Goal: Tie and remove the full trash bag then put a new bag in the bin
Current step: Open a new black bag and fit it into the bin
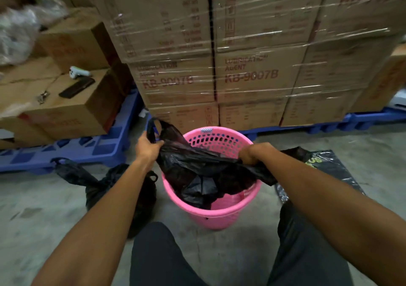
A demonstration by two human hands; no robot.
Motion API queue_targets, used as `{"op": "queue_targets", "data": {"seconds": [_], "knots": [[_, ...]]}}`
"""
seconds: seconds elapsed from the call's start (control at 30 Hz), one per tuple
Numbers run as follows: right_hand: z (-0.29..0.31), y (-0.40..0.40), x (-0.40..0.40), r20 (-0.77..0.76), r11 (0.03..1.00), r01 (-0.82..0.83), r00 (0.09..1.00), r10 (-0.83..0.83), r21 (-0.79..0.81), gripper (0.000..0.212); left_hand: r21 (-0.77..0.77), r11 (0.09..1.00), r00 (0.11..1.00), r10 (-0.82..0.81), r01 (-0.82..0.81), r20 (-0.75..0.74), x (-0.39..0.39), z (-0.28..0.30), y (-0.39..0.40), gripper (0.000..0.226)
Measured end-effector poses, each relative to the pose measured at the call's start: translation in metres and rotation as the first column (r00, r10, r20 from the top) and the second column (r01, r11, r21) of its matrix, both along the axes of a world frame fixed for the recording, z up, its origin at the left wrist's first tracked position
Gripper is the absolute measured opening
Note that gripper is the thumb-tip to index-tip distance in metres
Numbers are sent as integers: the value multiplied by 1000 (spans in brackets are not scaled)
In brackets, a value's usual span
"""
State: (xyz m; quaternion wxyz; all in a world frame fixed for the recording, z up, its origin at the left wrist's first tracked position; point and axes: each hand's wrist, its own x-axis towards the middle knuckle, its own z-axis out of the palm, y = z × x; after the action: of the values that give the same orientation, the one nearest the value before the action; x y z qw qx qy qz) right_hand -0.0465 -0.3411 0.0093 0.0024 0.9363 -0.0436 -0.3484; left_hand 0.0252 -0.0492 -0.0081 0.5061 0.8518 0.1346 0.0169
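A pink plastic bin (219, 216) with a perforated rim stands on the concrete floor in front of my knees. A new black bag (197, 165) is stretched across its mouth, its lower part hanging inside. My left hand (147, 148) grips the bag's left edge near a loop handle, above the bin's left rim. My right hand (252, 153) is closed on the bag's right edge over the right rim. The full black trash bag (123, 189), tied at the top, sits on the floor left of the bin, partly behind my left forearm.
Shrink-wrapped cardboard boxes (252, 77) on a blue pallet (329, 125) rise just behind the bin. More boxes at left carry a phone (77, 87) and a white object (78, 71). A black printed plastic pack (325, 169) lies on the floor at right.
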Motion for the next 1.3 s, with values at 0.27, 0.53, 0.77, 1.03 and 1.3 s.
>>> {"op": "queue_targets", "data": {"seconds": [0.27,0.53,0.77,1.03,1.3], "knots": [[9,10,30,111,966,135,980,-162,220,51,794,599,416,-699,-103,581,-36,36,-66,35],[-15,-12,30,370,834,134,850,-374,535,40,125,-145,32,-518,982,-855,-79,-19,-93,49],[-33,-10,31,598,879,115,692,-404,462,33,638,214,467,-846,739,-256,-29,-28,-99,26],[-63,-27,55,659,923,91,674,-334,374,45,924,305,800,-600,232,-2,31,-72,-59,33],[-72,-44,92,633,864,47,661,-403,502,29,521,832,921,-336,193,196,79,-76,-56,20]]}}
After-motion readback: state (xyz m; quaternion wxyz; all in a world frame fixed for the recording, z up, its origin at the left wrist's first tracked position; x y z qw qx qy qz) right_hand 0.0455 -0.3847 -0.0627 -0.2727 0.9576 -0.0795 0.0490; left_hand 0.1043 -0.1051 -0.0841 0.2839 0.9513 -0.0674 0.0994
